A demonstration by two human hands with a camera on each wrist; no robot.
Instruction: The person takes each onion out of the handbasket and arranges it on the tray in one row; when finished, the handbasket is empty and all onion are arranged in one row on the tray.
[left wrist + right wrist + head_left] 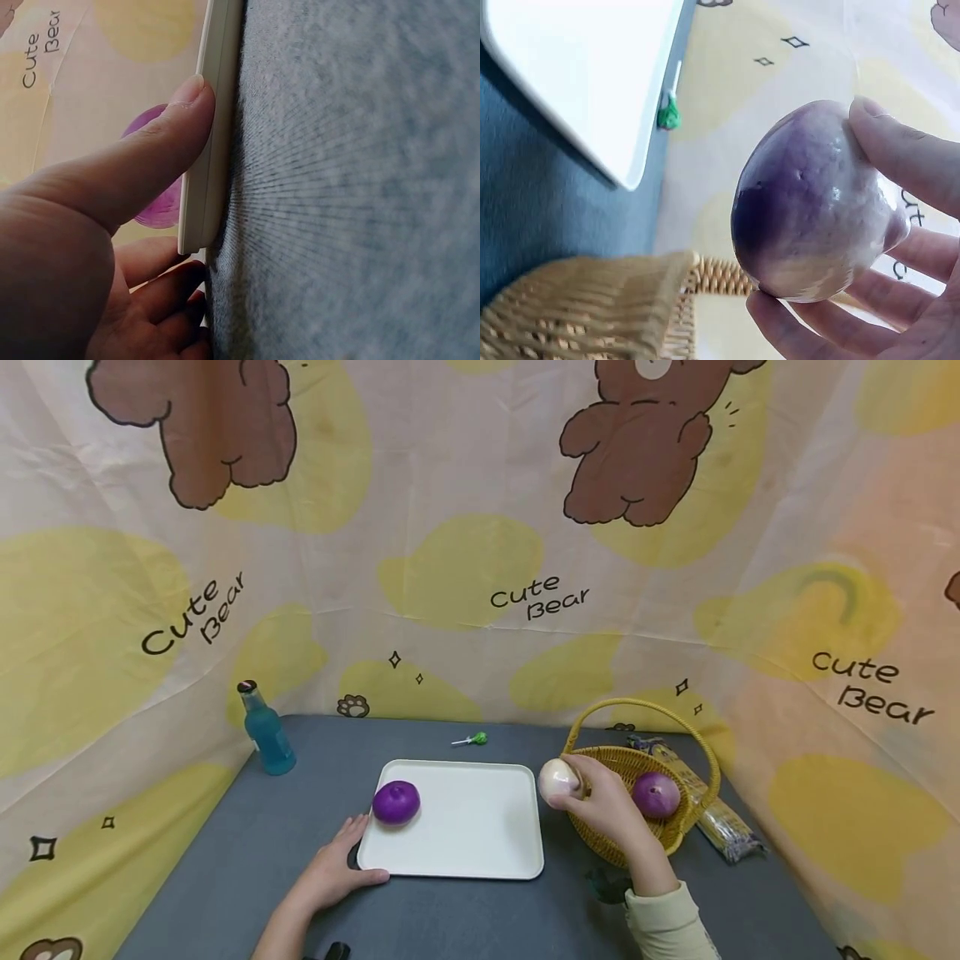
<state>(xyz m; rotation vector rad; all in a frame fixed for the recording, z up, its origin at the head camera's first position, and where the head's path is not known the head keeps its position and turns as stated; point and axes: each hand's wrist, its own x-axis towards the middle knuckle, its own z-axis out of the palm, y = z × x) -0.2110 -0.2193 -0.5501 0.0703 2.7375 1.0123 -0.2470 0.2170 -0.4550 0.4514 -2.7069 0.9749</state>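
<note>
My right hand [603,797] holds a glossy white-and-purple bulb-shaped vegetable [817,202] over the left side of a yellow wicker basket [600,847]. Its thumb and fingertips grip the vegetable from opposite sides, and a short nub points toward the palm. Inside the basket lies a purple onion [656,795]. My left hand [330,868] rests at the front left corner of a white tray [472,827]. Its thumb touches the front rim, while the other fingers lie along the left side. A round, deep purple vegetable [396,802] sits on the tray's left part.
A blue bottle [270,735] stands at the back left of the grey table [450,918]. Behind the tray lies a green lollipop [472,739]. A shiny wrapped packet [727,827] leans along the basket's right side. The basket's tall handle [637,702] arches above it. Printed cloth hangs behind.
</note>
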